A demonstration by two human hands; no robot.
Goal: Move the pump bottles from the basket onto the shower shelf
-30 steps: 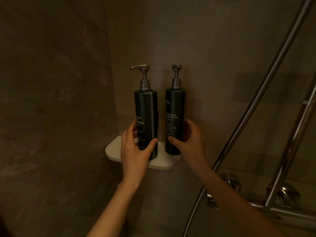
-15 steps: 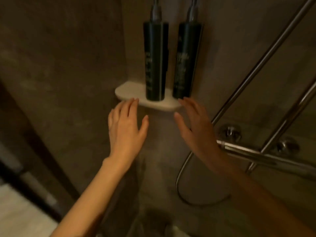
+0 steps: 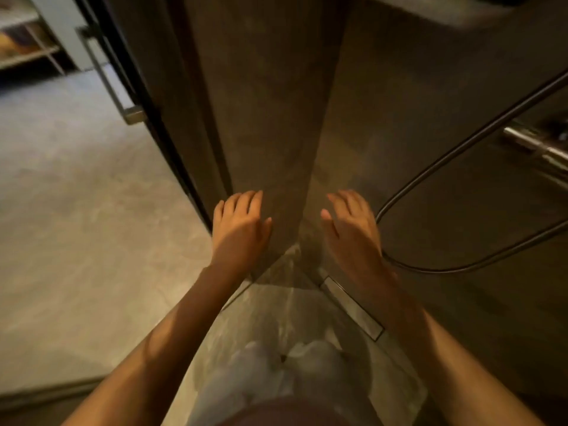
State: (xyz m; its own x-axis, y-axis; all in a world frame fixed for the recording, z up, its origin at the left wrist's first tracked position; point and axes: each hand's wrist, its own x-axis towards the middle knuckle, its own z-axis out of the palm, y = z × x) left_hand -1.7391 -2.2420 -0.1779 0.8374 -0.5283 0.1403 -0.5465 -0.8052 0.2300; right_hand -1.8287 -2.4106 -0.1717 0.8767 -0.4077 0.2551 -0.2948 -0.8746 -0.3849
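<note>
My left hand (image 3: 241, 227) and my right hand (image 3: 352, 232) hang side by side in front of the shower's corner, palms down, fingers apart, holding nothing. The underside of the pale shower shelf (image 3: 439, 9) shows at the top right edge. The two dark pump bottles are out of view above the frame. No basket is in sight.
A dark shower hose (image 3: 461, 265) loops along the right wall, below a chrome mixer bar (image 3: 536, 147). A long floor drain (image 3: 353, 305) runs along the wall's foot. The glass door with its bar handle (image 3: 106, 76) stands at the left, with grey bathroom floor (image 3: 76, 210) beyond. My feet in pale slippers (image 3: 276, 373) show below.
Both hands let go of the two bottles on the shelf and dropped away from it. The view swung down, so bottles and shelf top left the frame.
</note>
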